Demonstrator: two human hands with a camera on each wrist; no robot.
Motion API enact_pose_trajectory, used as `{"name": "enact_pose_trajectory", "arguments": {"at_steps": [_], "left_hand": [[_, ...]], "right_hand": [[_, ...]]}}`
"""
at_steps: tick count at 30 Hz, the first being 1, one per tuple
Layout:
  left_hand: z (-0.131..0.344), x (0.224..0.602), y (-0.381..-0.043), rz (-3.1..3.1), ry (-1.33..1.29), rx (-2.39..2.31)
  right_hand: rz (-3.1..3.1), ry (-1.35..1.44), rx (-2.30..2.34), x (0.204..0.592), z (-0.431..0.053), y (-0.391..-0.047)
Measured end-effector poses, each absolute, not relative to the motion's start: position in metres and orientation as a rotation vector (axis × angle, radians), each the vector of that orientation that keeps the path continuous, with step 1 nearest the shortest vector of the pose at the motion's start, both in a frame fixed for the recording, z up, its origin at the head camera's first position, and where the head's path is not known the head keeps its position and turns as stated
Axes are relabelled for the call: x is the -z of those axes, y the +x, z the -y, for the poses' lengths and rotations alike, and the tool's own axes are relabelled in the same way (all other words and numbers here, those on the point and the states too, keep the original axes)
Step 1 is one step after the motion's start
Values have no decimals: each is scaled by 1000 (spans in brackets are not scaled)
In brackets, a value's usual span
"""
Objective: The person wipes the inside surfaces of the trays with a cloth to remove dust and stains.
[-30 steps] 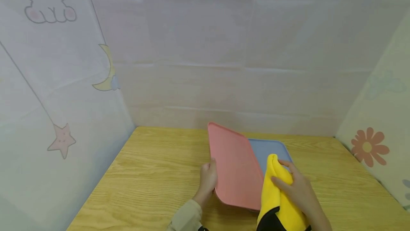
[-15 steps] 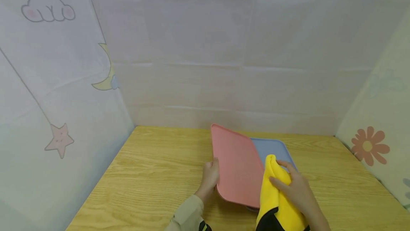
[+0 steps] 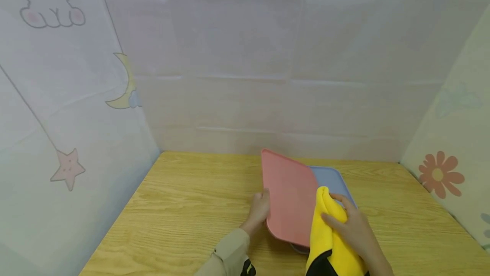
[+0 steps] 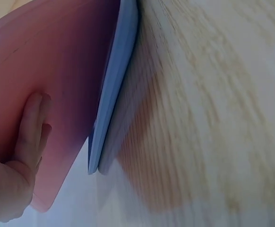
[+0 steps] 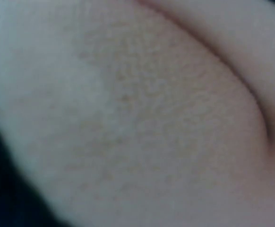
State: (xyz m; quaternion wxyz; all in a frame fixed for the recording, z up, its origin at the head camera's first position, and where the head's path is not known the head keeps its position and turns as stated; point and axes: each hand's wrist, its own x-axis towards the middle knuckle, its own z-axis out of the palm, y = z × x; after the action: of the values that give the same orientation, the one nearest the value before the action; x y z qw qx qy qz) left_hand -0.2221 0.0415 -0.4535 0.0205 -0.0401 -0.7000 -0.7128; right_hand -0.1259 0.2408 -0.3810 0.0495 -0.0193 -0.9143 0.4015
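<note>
My left hand (image 3: 259, 206) grips the left edge of a pink tray (image 3: 289, 201), with the thumb near the rim and the fingers against its underside. The pink tray is tilted, its left side raised over a blue tray (image 3: 331, 178) that lies on the table. In the left wrist view, fingers (image 4: 31, 123) press the underside of the pink tray, above the rim of the blue tray (image 4: 114, 80). My right hand (image 3: 354, 227) holds a folded yellow cloth (image 3: 321, 218) with black parts by the pink tray's right side. Blurred skin fills the right wrist view.
A wood-grain table (image 3: 183, 208) extends around the trays. Behind it hangs a pale creased sheet (image 3: 237, 97). Printed sheets bound the left and right sides, with a star (image 3: 68, 169) and a flower (image 3: 440, 174) on them.
The pink tray and my left hand have shifted slightly right, and more of the blue tray's near corner shows below. My right hand and the yellow cloth have hardly moved.
</note>
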Motion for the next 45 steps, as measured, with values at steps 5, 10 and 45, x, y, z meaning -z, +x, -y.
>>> {"name": "enact_pose_trajectory", "arguments": {"at_steps": [5, 10, 45], "left_hand": [[-47, 457, -225, 2274, -188, 2010], [-50, 463, -227, 2344, -258, 1822], [-58, 481, -238, 2462, -661, 2086]], "right_hand": [[2796, -45, -1192, 383, -240, -126], [2809, -46, -1187, 384, -238, -127], [2779, -60, -1282, 389, -217, -125]]}}
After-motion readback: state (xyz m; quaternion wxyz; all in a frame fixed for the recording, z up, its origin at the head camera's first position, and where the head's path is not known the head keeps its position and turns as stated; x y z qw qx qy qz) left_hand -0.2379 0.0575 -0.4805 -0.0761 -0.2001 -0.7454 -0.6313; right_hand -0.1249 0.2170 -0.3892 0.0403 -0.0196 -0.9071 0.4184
